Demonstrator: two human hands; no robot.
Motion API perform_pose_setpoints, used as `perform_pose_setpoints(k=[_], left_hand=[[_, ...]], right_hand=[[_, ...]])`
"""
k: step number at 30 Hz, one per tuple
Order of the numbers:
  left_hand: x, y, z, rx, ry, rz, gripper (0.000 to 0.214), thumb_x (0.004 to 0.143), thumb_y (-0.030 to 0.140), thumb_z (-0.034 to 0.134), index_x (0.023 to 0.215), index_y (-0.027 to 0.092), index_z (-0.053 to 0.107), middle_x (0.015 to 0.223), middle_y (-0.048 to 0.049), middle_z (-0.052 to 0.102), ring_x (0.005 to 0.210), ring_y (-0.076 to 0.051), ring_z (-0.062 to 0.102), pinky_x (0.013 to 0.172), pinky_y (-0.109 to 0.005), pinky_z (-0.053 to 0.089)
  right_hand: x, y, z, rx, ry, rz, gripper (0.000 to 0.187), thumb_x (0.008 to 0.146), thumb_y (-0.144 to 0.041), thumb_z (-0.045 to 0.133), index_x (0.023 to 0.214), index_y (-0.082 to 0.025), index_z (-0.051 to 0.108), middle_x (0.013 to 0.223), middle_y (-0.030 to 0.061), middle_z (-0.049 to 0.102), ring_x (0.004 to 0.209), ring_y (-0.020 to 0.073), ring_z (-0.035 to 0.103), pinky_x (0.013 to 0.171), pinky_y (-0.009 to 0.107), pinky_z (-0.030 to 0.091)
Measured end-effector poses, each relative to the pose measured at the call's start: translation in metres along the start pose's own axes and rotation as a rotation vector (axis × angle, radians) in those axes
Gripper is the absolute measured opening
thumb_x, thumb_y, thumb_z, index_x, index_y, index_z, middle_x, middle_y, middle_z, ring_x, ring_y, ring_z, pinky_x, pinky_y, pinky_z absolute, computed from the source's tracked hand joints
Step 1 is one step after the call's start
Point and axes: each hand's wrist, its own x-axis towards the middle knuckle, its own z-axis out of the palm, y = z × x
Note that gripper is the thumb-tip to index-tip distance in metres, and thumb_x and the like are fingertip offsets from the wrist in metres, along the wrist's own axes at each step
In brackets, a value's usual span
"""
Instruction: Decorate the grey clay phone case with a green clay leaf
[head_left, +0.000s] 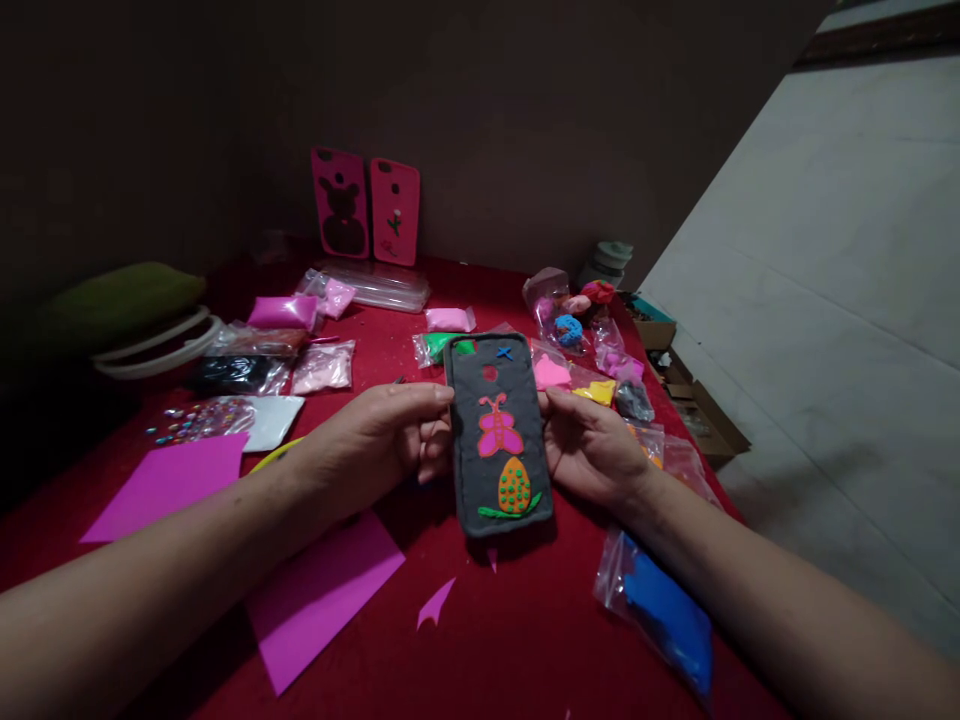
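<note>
Between my two hands is a dark grey phone case (474, 440), raised above the table and tilted toward me. A pink butterfly (500, 430), an orange egg (514, 483) with green dots, a green strip and a small blue cross decorate its back. My left hand (409, 425) pinches the left edge, thumb along the side. Gripping the right edge is my right hand (596, 445). Fingers behind the case are partly hidden. Beneath it a pink paper scrap (435, 603) lies on the red cloth (510, 655).
Two pink phone cases (395, 212) stand against the wall. Bags of coloured clay lie around, among them a blue clay bag (667, 615) at right front. Magenta sheets (322, 610) lie at left. Cardboard boxes (701, 410) sit beyond the right edge.
</note>
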Motion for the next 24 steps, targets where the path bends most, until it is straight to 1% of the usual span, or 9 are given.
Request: perform_pose_setpoints(k=[1,4,6,12,17,19,21,23,24], left_hand=[[0.000,0.001,0.000,-0.005,-0.004,0.000,0.021,0.081,0.031,0.072,0.078,0.011,0.068,0.057,0.0024,0.047,0.047,-0.008,0.041,0.041,-0.019,0.041],[-0.001,0.003,0.002,-0.009,-0.019,0.005,0.020,0.081,0.030,0.069,0.074,0.012,0.065,0.059,0.0013,0.047,0.050,-0.009,0.044,0.044,-0.020,0.044],[-0.002,0.004,0.003,-0.007,-0.028,0.015,0.019,0.081,0.029,0.069,0.073,0.012,0.065,0.061,0.0004,0.048,0.051,-0.010,0.045,0.044,-0.021,0.046],[-0.002,0.003,0.002,-0.016,-0.019,0.031,0.014,0.079,0.024,0.071,0.075,0.012,0.065,0.064,0.0000,0.050,0.052,-0.010,0.045,0.044,-0.021,0.047],[-0.002,0.003,0.001,-0.029,-0.013,0.034,0.016,0.075,0.025,0.076,0.075,0.011,0.067,0.063,-0.0001,0.051,0.052,-0.010,0.046,0.044,-0.021,0.049],[-0.002,0.004,0.002,-0.029,-0.010,0.032,0.017,0.075,0.026,0.077,0.077,0.010,0.068,0.063,-0.0004,0.052,0.052,-0.010,0.047,0.044,-0.021,0.049],[-0.002,0.005,0.003,-0.028,-0.007,0.036,0.018,0.075,0.026,0.077,0.077,0.010,0.069,0.063,-0.0004,0.052,0.052,-0.010,0.047,0.045,-0.022,0.050],[-0.002,0.006,0.004,-0.027,0.001,0.046,0.017,0.074,0.025,0.077,0.077,0.010,0.070,0.064,-0.0010,0.054,0.053,-0.010,0.049,0.045,-0.021,0.051],[-0.002,0.006,0.004,-0.028,0.008,0.052,0.016,0.074,0.024,0.077,0.077,0.009,0.070,0.065,-0.0013,0.054,0.054,-0.010,0.049,0.045,-0.021,0.051]], right_hand=[[0.000,0.000,0.000,-0.005,0.003,0.008,0.007,0.079,-0.027,0.074,0.079,-0.019,0.075,0.077,-0.0017,0.077,0.072,0.0124,0.069,0.078,0.026,0.056],[-0.001,0.000,0.002,-0.020,0.015,0.029,0.019,0.081,-0.026,0.071,0.094,-0.015,0.078,0.091,0.0036,0.080,0.083,0.0156,0.071,0.087,0.029,0.056],[-0.001,0.001,0.003,-0.027,0.030,0.022,0.022,0.081,-0.026,0.071,0.098,-0.014,0.079,0.094,0.0048,0.080,0.086,0.0165,0.072,0.087,0.029,0.056],[-0.001,0.003,0.003,-0.081,0.051,-0.013,0.020,0.083,-0.027,0.070,0.099,-0.017,0.079,0.096,0.0048,0.080,0.087,0.0173,0.072,0.088,0.031,0.056],[-0.002,0.001,0.006,-0.054,0.045,-0.008,0.019,0.079,-0.030,0.076,0.093,-0.018,0.080,0.093,0.0032,0.081,0.084,0.0161,0.072,0.086,0.030,0.057],[-0.003,0.001,0.008,-0.057,0.018,-0.011,0.023,0.076,-0.030,0.078,0.093,-0.017,0.080,0.093,0.0038,0.081,0.085,0.0162,0.073,0.085,0.029,0.058],[-0.004,0.001,0.010,-0.108,-0.003,-0.022,0.030,0.072,-0.027,0.080,0.099,-0.015,0.080,0.097,0.0062,0.081,0.087,0.0176,0.074,0.085,0.030,0.058],[-0.005,0.002,0.012,-0.164,-0.002,-0.037,0.036,0.069,-0.023,0.080,0.103,-0.014,0.079,0.099,0.0079,0.081,0.088,0.0191,0.074,0.086,0.032,0.058],[-0.005,0.003,0.012,-0.182,0.006,-0.042,0.036,0.067,-0.022,0.080,0.102,-0.015,0.079,0.098,0.0081,0.081,0.087,0.0197,0.074,0.087,0.034,0.058]])
